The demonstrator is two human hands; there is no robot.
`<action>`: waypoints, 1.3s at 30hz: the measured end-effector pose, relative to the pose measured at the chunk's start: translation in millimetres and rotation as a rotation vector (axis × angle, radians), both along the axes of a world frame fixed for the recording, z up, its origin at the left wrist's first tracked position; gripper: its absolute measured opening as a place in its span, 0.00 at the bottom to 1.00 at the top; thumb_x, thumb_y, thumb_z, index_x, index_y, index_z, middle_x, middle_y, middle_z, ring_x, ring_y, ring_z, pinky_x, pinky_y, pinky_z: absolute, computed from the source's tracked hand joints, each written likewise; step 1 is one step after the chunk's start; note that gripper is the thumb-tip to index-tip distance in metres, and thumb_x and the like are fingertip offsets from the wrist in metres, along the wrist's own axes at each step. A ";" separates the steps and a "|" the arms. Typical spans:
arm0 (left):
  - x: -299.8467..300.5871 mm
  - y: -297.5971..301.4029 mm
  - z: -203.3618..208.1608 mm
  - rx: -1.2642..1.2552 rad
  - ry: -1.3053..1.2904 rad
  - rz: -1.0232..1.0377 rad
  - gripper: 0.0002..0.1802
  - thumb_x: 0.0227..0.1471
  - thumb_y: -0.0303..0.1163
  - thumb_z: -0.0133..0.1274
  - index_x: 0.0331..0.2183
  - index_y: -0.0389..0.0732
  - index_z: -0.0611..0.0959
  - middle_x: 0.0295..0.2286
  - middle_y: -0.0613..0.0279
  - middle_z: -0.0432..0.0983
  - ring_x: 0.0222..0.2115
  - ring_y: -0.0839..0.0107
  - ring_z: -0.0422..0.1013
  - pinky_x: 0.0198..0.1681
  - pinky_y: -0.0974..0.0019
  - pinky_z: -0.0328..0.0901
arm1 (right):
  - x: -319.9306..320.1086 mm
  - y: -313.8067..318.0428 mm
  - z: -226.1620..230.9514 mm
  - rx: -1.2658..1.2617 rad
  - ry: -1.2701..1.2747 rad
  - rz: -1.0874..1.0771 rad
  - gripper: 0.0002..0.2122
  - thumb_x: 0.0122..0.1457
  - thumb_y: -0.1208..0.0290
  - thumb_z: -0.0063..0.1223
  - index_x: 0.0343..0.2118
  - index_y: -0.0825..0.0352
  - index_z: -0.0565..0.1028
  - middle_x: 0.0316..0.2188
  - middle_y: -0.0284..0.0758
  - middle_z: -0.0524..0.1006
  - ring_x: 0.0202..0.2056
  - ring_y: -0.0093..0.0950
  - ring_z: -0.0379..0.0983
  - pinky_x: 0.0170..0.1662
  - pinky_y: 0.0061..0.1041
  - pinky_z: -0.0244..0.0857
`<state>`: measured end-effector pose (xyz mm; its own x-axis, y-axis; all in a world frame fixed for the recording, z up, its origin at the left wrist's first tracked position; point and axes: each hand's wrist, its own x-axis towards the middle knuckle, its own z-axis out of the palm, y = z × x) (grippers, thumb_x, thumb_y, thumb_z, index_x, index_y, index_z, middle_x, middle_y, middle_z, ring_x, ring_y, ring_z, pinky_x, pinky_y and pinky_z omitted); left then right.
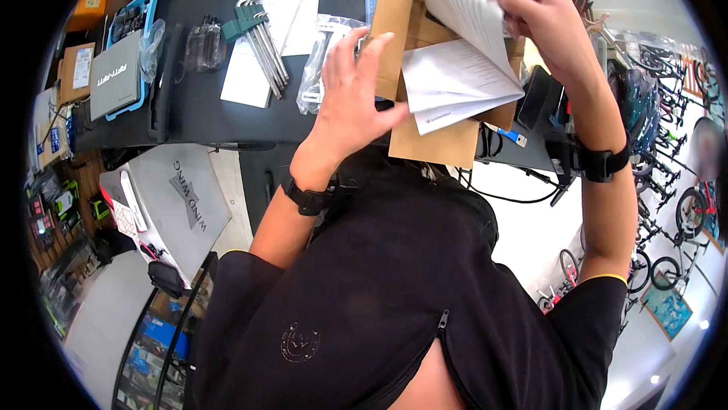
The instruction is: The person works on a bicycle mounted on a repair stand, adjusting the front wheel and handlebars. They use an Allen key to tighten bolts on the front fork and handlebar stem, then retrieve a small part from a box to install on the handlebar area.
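Note:
An opened brown cardboard box (393, 23) sits at the table's near edge, its flaps raised. A white printed booklet (459, 76) lies fanned over the box, its upper pages curling up. My right hand (542, 20) is at the top corner of the curled page, thumb and fingers closed there in a pinch. My left hand (350, 92) rests against the left side of the box with its fingers apart, and its thumb reaches to the booklet's lower left corner. What lies under the booklet is hidden.
Left of the box are a clear plastic bag (312, 69), a hex key set (262, 39) in a green holder, and paper sheets (246, 73). A black phone-like object (537, 95) and scissors (491, 141) lie to the right. A grey box (116, 76) stands farther left.

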<state>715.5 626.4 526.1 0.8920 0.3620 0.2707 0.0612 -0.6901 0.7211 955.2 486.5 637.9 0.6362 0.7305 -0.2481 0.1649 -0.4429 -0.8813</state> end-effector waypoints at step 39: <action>-204.1 257.4 76.3 0.314 -0.519 0.884 0.13 0.61 0.26 0.52 0.46 0.31 0.79 0.55 0.51 0.69 0.54 0.64 0.68 0.59 0.63 0.61 | -125.4 -109.9 -36.1 -0.375 -0.372 -0.094 0.14 0.58 0.69 0.61 0.41 0.72 0.71 0.28 0.40 0.75 0.30 0.29 0.73 0.36 0.28 0.69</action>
